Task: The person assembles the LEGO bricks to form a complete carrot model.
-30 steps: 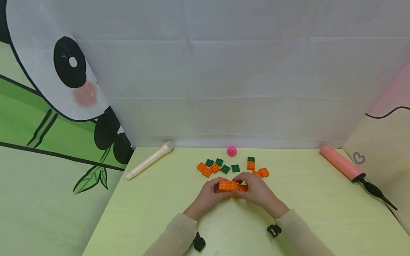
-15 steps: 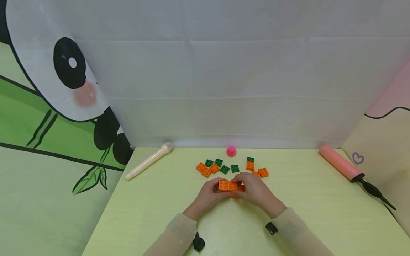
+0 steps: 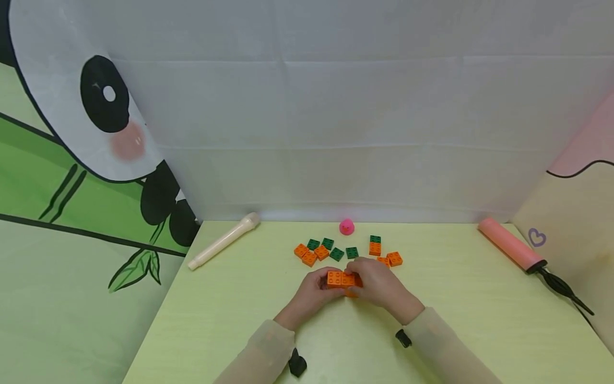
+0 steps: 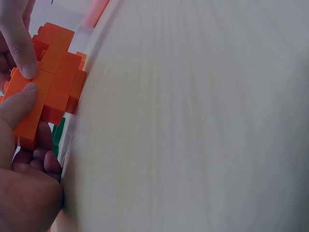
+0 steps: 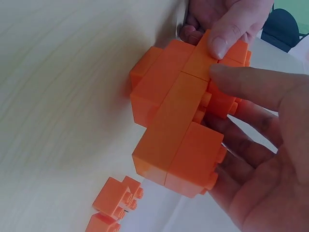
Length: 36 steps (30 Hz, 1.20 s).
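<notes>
Both hands hold a stepped structure of joined orange toy building bricks [image 3: 334, 279] low over the table. My left hand [image 3: 308, 295] grips its left end, thumb along the near side and fingers curled beneath, as the left wrist view shows. My right hand [image 3: 382, 282] holds the other side; in the right wrist view its thumb [image 5: 256, 84] presses beside a brick seam, close to the left thumb [image 5: 223, 42]. In that view, stepped layers of the structure [image 5: 164, 116] show, with studs facing the right palm. The right hand hides much of its right end in the head view.
Behind the hands lie loose green bricks [image 3: 337, 254] and orange bricks [image 3: 309, 258]. A green-topped orange stack [image 3: 375, 246] stands right of them, near another orange brick [image 3: 395, 258]. Farther out are a pink round toy [image 3: 347, 226], a pale stick [image 3: 224, 241] and a pink cylinder with black handle [image 3: 512, 245].
My right hand has shifted slightly left, its wrist turning, and less orange shows beyond its fingers. The left hand stays in place with its grip.
</notes>
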Motion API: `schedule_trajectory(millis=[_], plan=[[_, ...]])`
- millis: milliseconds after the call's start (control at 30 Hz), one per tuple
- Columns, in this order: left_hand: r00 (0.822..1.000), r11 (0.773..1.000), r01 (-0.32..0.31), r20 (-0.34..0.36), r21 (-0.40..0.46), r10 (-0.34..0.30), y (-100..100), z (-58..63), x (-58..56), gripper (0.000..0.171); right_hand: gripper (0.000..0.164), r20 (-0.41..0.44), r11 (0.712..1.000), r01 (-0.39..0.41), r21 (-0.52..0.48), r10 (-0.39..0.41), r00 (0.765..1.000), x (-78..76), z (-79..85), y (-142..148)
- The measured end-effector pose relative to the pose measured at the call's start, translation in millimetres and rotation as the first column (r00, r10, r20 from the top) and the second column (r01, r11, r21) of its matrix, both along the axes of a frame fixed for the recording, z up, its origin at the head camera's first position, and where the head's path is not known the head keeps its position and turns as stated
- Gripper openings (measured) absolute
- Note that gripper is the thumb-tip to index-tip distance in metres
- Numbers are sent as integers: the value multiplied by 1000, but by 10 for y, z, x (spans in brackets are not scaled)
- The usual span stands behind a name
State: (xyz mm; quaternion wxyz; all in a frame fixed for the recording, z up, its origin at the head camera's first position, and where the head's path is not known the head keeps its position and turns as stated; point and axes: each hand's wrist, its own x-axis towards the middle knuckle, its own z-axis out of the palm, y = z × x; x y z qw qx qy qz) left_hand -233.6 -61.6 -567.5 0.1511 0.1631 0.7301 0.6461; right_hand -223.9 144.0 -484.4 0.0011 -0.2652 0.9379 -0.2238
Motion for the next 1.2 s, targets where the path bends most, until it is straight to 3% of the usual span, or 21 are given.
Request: schedule_trajectory(millis=[267,567,933,1100,1200], plan=[[1000,1000,-1,4,-5,1,1,24,7,33,28,-24,999,29,-25,-30,999,12,-73,15],[1000,1000,-2,15,6,2,-8,3,3,33,31,5,995,40,-94,-40,999,16,-139,68],[1000,1000,-1,-4,-9,1,6,9,5,33,40,109,989,11,-150,5,994,-21,-167,191],[1000,1000,1,-12,-22,-1,3,4,4,33,53,216,973,46,-226,4,976,-48,-140,330],[1000,999,-7,-13,-32,6,4,-2,3,33,52,239,958,84,-273,-17,971,-91,-112,446]])
